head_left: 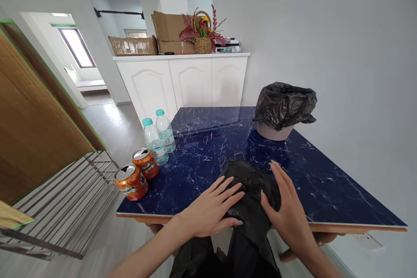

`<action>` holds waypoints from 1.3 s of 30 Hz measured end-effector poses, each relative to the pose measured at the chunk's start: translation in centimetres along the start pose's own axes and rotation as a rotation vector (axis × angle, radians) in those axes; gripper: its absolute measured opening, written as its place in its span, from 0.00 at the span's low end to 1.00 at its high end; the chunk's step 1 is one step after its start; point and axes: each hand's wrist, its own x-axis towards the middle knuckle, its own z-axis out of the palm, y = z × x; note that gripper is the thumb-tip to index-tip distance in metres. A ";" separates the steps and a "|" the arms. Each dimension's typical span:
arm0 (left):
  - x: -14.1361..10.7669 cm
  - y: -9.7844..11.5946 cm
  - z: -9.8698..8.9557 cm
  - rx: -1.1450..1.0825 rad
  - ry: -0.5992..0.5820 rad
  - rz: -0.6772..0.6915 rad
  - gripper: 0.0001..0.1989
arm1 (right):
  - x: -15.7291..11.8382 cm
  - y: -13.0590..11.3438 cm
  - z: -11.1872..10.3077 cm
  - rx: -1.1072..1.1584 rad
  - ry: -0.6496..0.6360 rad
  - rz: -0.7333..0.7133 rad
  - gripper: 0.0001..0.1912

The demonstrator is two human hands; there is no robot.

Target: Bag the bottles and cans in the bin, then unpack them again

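Note:
A crumpled black plastic bag point(252, 182) lies at the near edge of the blue marbled table point(202, 169), part of it hanging over the edge. My left hand point(216, 206) rests on the bag's left side, palm down with fingers spread. At the bag's right side is my right hand point(286, 208), turned sideways, its thumb and fingers apart. Neither hand grips anything. Toward the back right stands a light bin point(275, 132) lined with a black bag point(283, 106).
Two orange cans point(132, 186) and two water bottles point(156, 145) with teal caps line the table's left edge. A metal rack point(65, 208) stands at left. Behind are white cabinets point(190, 80) bearing cardboard boxes point(172, 30) and a flower basket point(203, 45).

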 end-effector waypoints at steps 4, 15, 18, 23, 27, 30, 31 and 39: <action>1.4 -1.0 1.7 -0.024 -0.013 -0.017 0.36 | -2.4 -1.6 -1.8 -0.216 -0.175 -0.387 0.34; 2.7 -2.2 1.3 -0.250 -0.094 -0.083 0.35 | -3.9 2.9 0.1 -0.446 -0.242 -0.596 0.35; 1.4 -2.7 0.0 -0.294 -0.080 -0.064 0.47 | -4.1 4.0 -0.5 -0.300 -0.250 -0.513 0.35; 0.1 -2.7 -0.7 -0.409 0.057 -0.113 0.19 | -4.2 3.9 -2.1 -0.062 -0.245 -0.052 0.21; 1.1 -1.6 -0.2 -0.452 0.170 -0.374 0.18 | -3.0 3.2 -2.4 -0.075 -0.145 0.139 0.25; 2.4 -0.7 0.9 -0.457 0.219 -0.555 0.18 | -2.1 1.5 -1.8 -0.219 0.101 0.013 0.26; 2.8 -0.5 1.4 -0.461 0.237 -0.590 0.17 | -1.9 0.6 -1.5 -0.260 0.174 -0.083 0.28; 3.7 -0.2 3.0 0.005 0.550 -0.390 0.27 | -0.9 -0.6 2.5 -0.541 -0.081 -0.464 0.34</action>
